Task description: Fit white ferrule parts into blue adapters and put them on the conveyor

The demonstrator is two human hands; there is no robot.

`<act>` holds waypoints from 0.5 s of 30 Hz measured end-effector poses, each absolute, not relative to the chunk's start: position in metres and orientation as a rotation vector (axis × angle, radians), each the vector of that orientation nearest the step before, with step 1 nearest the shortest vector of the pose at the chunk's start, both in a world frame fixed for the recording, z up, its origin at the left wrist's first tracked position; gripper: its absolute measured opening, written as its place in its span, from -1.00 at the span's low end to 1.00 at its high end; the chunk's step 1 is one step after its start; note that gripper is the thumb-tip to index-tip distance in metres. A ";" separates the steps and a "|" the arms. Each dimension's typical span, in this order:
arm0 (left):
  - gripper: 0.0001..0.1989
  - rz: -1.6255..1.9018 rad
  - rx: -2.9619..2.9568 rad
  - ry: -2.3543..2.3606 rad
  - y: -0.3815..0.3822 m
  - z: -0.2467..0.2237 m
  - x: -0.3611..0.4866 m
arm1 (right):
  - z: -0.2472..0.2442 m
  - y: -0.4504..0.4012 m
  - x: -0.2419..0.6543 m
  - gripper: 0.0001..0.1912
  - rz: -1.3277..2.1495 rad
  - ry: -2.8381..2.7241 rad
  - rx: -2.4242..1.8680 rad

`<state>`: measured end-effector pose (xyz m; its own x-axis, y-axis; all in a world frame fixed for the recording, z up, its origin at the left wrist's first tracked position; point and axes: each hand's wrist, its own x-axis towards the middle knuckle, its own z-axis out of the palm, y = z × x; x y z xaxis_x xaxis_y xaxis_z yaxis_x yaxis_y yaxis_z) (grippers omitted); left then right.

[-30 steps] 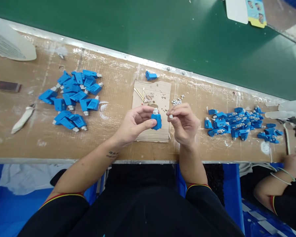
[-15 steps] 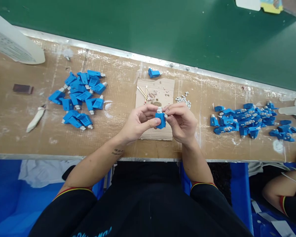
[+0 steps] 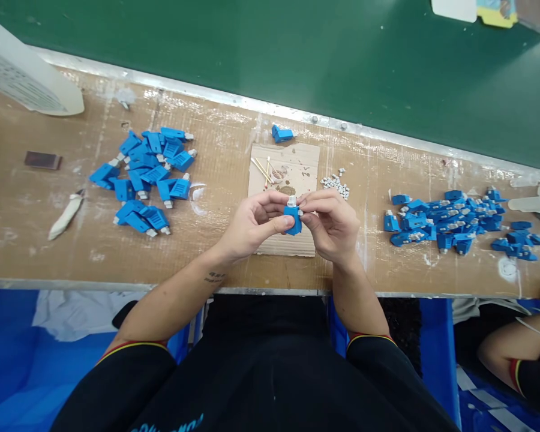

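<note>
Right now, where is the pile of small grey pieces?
In the head view, the small grey pieces lie just right of the cardboard sheet, beyond the right hand.

The left hand [image 3: 254, 227] holds a blue block [image 3: 292, 222] with a white top. The right hand [image 3: 335, 227] pinches a tiny white bit [image 3: 300, 212] at the side of the block. Both are over a card [image 3: 306, 180] on the worktop [image 3: 225, 174]. Thin sticks [image 3: 265, 173] lie on the card, and a loose block [image 3: 282, 134] sits just past its far edge. A heap of little bits [image 3: 335, 186] is on the right of the card. Blue blocks lie in a left pile [image 3: 155, 174] and a right pile [image 3: 414, 221].
</note>
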<state>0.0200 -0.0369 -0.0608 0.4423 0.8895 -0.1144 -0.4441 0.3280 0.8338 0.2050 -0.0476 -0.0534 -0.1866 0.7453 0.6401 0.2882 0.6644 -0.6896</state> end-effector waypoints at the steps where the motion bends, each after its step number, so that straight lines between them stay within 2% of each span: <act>1: -0.54 0.963 0.834 0.647 -0.037 -0.061 0.020 | -0.053 -0.048 0.205 -0.84 0.513 -1.765 -0.827; 9: -0.58 1.057 0.976 0.704 -0.039 -0.057 0.017 | -0.054 -0.049 0.205 -0.89 0.506 -1.795 -0.890; 13: -0.61 1.035 1.009 0.632 -0.038 -0.054 0.016 | -0.057 -0.048 0.206 -0.91 0.675 -1.717 -0.841; 15: -0.60 0.992 1.031 0.584 -0.038 -0.052 0.014 | -0.055 -0.047 0.208 -0.76 0.800 -1.668 -0.777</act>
<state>0.0144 -0.0385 -0.0522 0.4591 0.8875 0.0400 -0.3959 0.1641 0.9035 0.2078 -0.0473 -0.0552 -0.2085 0.8193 0.5340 0.0967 0.5606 -0.8224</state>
